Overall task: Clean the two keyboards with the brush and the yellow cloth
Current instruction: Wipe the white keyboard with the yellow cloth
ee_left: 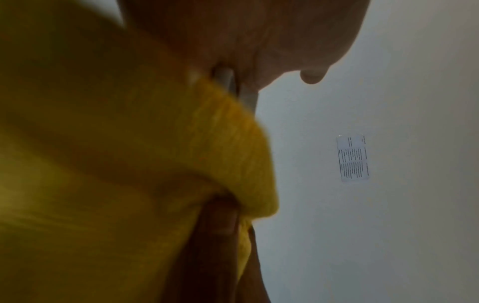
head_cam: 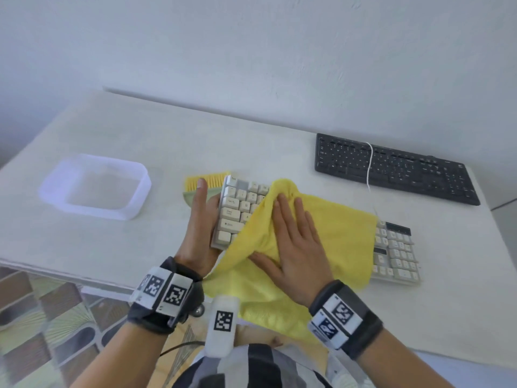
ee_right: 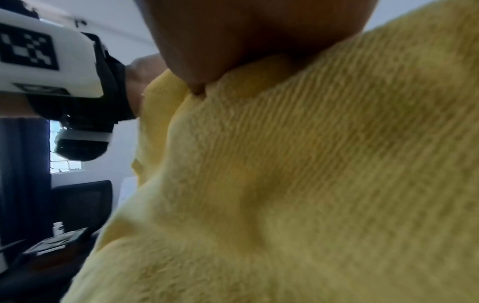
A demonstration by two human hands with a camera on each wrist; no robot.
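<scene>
A white keyboard (head_cam: 237,208) lies near the table's front edge, and the yellow cloth (head_cam: 335,233) covers most of its middle. My right hand (head_cam: 291,239) lies flat on the cloth with fingers straight, pressing it onto the keys. Against the keyboard's left end rests my left hand (head_cam: 200,219), fingers straight; its thumb is hidden. Behind that hand lies the brush (head_cam: 205,182), yellow-bristled with a pale green body. The black keyboard (head_cam: 391,169) sits at the back right. Cloth (ee_left: 103,164) fills the left wrist view below my left hand (ee_left: 246,30), and cloth (ee_right: 311,184) fills the right wrist view under my right hand (ee_right: 259,30).
A clear plastic container (head_cam: 95,186) stands on the table's left side. A white cable (head_cam: 370,169) runs over the black keyboard toward the white one. The table's front edge (head_cam: 56,270) is close to my wrists, with patterned floor below.
</scene>
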